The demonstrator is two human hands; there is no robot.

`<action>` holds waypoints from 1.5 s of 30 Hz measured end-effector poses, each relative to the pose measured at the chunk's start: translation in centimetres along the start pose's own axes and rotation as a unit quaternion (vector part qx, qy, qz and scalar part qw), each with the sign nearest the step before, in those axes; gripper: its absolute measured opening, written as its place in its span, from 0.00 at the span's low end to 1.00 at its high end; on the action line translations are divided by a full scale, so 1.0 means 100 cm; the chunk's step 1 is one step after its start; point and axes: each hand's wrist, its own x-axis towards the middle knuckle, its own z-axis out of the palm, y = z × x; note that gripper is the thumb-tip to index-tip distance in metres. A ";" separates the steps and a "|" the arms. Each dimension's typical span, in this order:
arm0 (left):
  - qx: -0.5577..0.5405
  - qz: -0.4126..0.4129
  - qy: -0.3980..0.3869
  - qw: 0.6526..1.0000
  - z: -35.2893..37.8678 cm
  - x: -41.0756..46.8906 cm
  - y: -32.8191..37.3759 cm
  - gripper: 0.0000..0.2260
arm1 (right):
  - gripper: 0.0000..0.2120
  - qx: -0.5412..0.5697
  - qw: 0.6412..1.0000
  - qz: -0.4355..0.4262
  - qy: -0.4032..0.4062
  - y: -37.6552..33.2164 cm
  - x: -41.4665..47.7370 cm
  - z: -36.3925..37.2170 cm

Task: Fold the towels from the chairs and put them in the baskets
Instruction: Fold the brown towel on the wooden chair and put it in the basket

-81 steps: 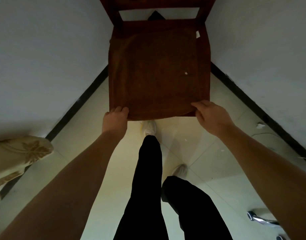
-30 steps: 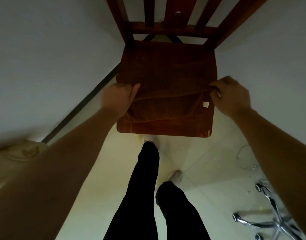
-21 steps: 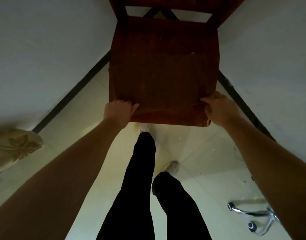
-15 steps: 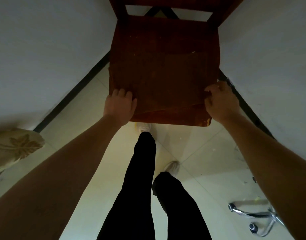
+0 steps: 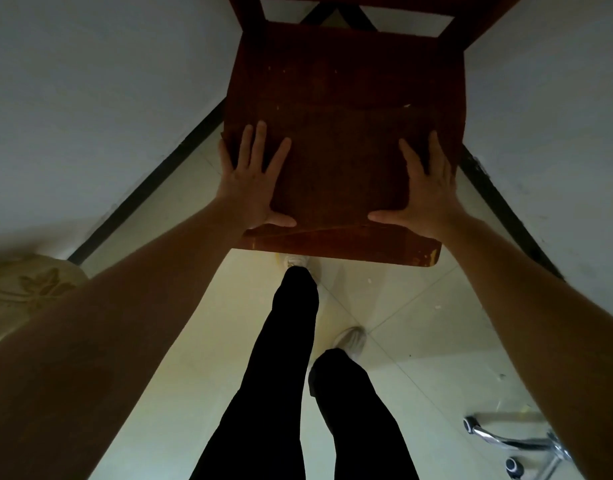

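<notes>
The towel (image 5: 339, 161) lies flat on the seat of the wooden chair (image 5: 350, 245), covering the middle and front of the seat; the rear part and a narrow strip along the front edge are bare. Both hands rest palm-down on it. The left hand (image 5: 253, 183) is on the left margin and the right hand (image 5: 424, 188) on the right margin, fingers straight and spread, thumbs turned inward along the near edge. Neither hand grips anything. In my judgement the hands are pressing and smoothing the cloth against the firm seat, which serves as a work surface, to set a fold before the next one. The towel is a dark rust-brown, close in colour to the chair, so its layers are hard to separate in the dim light. Its far edge shows as a faint line across the seat, and its left edge appears to overhang the seat slightly. It looks soft and thin. Below are pale floor tiles (image 5: 419, 334), the person's black-trousered legs (image 5: 284, 358), a patterned cushion (image 5: 24, 289) at left and an office-chair base (image 5: 513, 445) at right. No basket is in view.
</notes>
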 end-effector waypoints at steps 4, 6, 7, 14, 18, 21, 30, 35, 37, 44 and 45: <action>-0.020 0.029 0.073 0.997 -0.016 0.012 0.027 0.58 | 0.45 0.227 0.959 0.121 0.115 0.000 0.000 -0.005; 0.000 0.059 0.054 0.997 -0.023 0.027 0.044 0.61 | 0.40 0.290 0.934 0.184 0.100 0.004 0.006 -0.009; 0.011 0.068 0.035 0.997 -0.025 0.033 0.051 0.63 | 0.39 0.311 0.924 0.209 0.079 0.004 0.009 -0.011; 0.031 0.053 -0.006 0.998 -0.023 0.048 0.068 0.70 | 0.27 0.511 0.814 0.269 -0.066 0.011 0.006 -0.026; 0.030 0.066 -0.020 0.997 -0.025 0.054 0.071 0.71 | 0.23 0.499 0.825 0.263 -0.032 0.013 -0.005 -0.029; -0.003 0.087 -0.022 0.996 -0.029 0.051 0.064 0.65 | 0.24 0.472 0.850 0.234 -0.011 0.001 -0.012 -0.035; -0.413 -0.232 0.185 0.861 -0.037 -0.012 -0.021 0.18 | 0.20 0.246 0.961 0.023 0.125 -0.116 -0.035 -0.049; -0.458 -0.329 0.150 0.812 -0.034 -0.031 -0.070 0.17 | 0.25 0.152 0.985 -0.077 0.004 -0.192 -0.014 0.002; -0.457 -0.329 0.146 0.813 -0.031 -0.035 -0.079 0.17 | 0.29 0.152 0.977 -0.086 -0.119 -0.206 -0.009 0.025; -0.500 -0.324 0.085 0.799 -0.032 -0.026 -0.066 0.17 | 0.17 0.295 0.953 -0.018 -0.065 -0.170 -0.019 0.030; -0.514 -0.325 0.055 0.792 -0.032 -0.022 -0.061 0.21 | 0.15 0.291 0.956 0.009 -0.026 -0.160 -0.018 0.026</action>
